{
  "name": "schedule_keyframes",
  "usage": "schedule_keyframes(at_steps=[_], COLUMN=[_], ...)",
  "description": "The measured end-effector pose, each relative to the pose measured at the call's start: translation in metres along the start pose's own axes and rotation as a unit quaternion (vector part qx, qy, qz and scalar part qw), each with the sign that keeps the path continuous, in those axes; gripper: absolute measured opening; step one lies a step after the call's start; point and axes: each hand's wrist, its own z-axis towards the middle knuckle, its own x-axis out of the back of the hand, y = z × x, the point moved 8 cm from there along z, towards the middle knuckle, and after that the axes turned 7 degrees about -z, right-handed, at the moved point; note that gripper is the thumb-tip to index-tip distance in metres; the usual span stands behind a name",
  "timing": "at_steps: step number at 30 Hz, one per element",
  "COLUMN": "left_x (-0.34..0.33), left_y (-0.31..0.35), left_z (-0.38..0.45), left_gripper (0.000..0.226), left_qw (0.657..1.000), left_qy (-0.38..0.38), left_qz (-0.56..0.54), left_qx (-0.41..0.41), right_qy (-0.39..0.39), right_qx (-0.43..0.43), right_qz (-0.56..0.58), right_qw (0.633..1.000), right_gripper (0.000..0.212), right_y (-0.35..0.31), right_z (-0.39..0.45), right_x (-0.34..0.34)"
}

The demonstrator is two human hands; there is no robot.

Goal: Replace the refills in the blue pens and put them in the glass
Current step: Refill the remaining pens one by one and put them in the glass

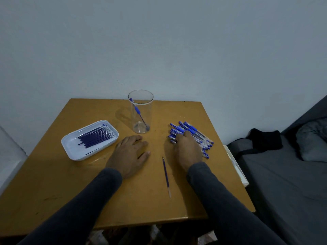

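Step in hand: selecting the next pen. The right hand (pixel 188 148) rests on the pen pile (pixel 194 137) near the worktop's right edge, fingers curled; grip cannot be confirmed. The left hand (pixel 131 152) lies flat, holding nothing. One pen stands in the glass (pixel 141 112) at the far edge. Next: lift one pen clear and extract its refill.

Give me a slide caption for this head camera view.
Right hand reaches into the blue pen pile; one pen stands in the glass.

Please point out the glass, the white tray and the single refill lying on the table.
glass (pixel 141 119): head view, on its clear wall.
white tray (pixel 70 146): head view, on its bare floor.
single refill (pixel 166 175): head view, on its shaft.
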Motion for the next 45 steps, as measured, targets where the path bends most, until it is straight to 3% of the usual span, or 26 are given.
schedule_keyframes(at_steps=[10,25,28,31,33,35,39,45], left_x=[0.001,0.002,0.006,0.013,0.017,0.022,0.035,0.04], left_y=[0.0,0.002,0.003,0.004,0.004,0.003,0.003,0.004], left_z=[0.0,-0.002,-0.005,-0.015,-0.023,-0.03,-0.045,-0.071], left_gripper=[0.051,0.051,0.046,0.034,0.026,0.021,0.019,0.018], left_qw=[1.0,1.0,1.0,0.997,0.994,0.988,0.947,0.898], left_qy=[0.002,0.004,0.02,0.053,0.068,0.084,0.095,0.038], left_qz=[-0.004,-0.007,-0.018,-0.058,-0.084,-0.126,-0.299,-0.422], left_qx=[0.002,0.009,0.007,0.002,0.007,0.019,0.066,0.116], right_qy=[-0.028,-0.115,-0.113,-0.12,-0.117,-0.114,-0.169,-0.219], right_qx=[-0.022,0.012,0.017,0.02,0.028,0.005,-0.119,-0.168], right_qz=[0.027,0.009,0.041,0.122,0.184,0.277,0.5,0.611], right_qw=[0.999,0.993,0.993,0.985,0.976,0.954,0.841,0.742], right_gripper=[0.033,0.032,0.031,0.039,0.033,0.019,0.015,0.017], right_y=[0.001,-0.01,-0.019,-0.033,-0.047,-0.057,-0.072,-0.099], right_z=[-0.001,0.005,0.008,0.008,0.004,0.0,-0.015,-0.046], right_x=[-0.008,0.002,0.007,0.013,0.019,0.025,0.013,-0.009])
